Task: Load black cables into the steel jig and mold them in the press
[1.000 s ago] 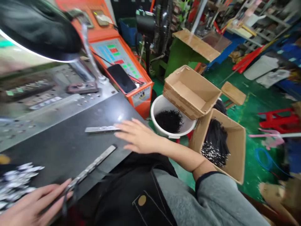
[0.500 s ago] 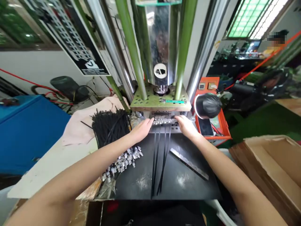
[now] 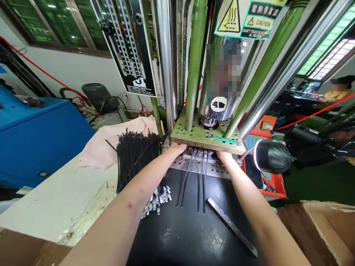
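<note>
Both of my hands reach in beneath the green upper plate of a press. My left hand is at the left end of a metal mould, its fingers hidden under the plate. At the right end is my right hand, with its fingers out of sight too. Several thin black cables run out of the mould between the hands and lie toward me over the black mat. Whether the fingers grip the mould cannot be made out.
A thick bundle of black cables with pale connectors lies left of the mat. A loose metal bar rests diagonally on the right. Beside the press stand a black-shaded lamp and an orange box. Cardboard is at lower right.
My hands have gone deeper under the upper plate, carrying the metal strip with the cables inward. The cables' free ends have drawn away from me. The view has turned left.
</note>
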Available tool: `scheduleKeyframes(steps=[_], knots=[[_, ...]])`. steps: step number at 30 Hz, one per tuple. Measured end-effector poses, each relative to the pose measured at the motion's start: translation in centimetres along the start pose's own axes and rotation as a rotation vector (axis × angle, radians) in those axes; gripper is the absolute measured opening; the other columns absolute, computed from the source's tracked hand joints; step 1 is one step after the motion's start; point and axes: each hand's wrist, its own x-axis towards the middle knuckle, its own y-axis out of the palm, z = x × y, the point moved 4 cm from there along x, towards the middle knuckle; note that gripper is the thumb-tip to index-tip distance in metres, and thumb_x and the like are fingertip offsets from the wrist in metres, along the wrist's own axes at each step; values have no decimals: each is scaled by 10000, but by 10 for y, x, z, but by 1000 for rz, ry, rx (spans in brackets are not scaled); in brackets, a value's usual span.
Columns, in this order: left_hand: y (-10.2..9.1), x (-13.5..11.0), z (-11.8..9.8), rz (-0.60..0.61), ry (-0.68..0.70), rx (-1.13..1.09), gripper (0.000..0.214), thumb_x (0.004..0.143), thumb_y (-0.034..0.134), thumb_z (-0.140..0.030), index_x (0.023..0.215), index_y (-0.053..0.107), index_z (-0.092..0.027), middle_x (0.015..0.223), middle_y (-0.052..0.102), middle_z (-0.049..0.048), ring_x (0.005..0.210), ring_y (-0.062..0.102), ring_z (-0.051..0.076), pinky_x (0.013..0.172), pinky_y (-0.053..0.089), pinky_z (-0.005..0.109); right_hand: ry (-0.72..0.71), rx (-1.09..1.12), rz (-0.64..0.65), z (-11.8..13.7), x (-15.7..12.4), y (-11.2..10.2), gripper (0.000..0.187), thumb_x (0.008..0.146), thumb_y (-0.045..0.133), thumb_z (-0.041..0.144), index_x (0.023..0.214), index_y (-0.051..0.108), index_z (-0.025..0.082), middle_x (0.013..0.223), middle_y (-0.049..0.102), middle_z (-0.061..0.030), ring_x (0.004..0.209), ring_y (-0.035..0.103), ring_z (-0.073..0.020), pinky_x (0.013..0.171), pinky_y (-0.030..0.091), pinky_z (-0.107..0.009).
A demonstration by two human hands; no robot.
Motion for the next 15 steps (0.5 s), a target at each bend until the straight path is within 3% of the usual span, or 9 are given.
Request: scheduleKeyframes(steps=[3,7,11,15], knots=[[1,-21,-19,32,135,72,453,949,454,-274,1392,504,-193,1353,590,117,1275,524,278,1101,391,407,-35,-39,65,15,-23,3,438,977,308,126,1327,571,130,1214,644,-161,1132,570,-264,1013,416,-419],[8,-49,-49,-28,284,150,468,945,416,-180,1404,483,-246,1455,490,82,1378,399,270,1193,230,454,-143,-76,101,45,-46,2,460,965,322,150,1371,537,109,1289,598,-196,1167,533,-306,1012,386,-433],[16,-59,-63,-86,308,190,517,962,307,-138,1467,396,-202,1456,471,117,1367,405,292,1202,147,533,-155,-106,121,60,-51,-1,525,962,283,135,1471,404,92,1395,514,-206,1250,453,-337,1057,320,-502],[6,-56,-69,-51,301,194,590,914,335,-71,1489,362,-200,1509,408,110,1383,389,298,1202,156,529,-117,-117,194,62,-42,-14,565,954,284,111,1515,334,143,1462,463,-164,1309,421,-309,1072,334,-486]])
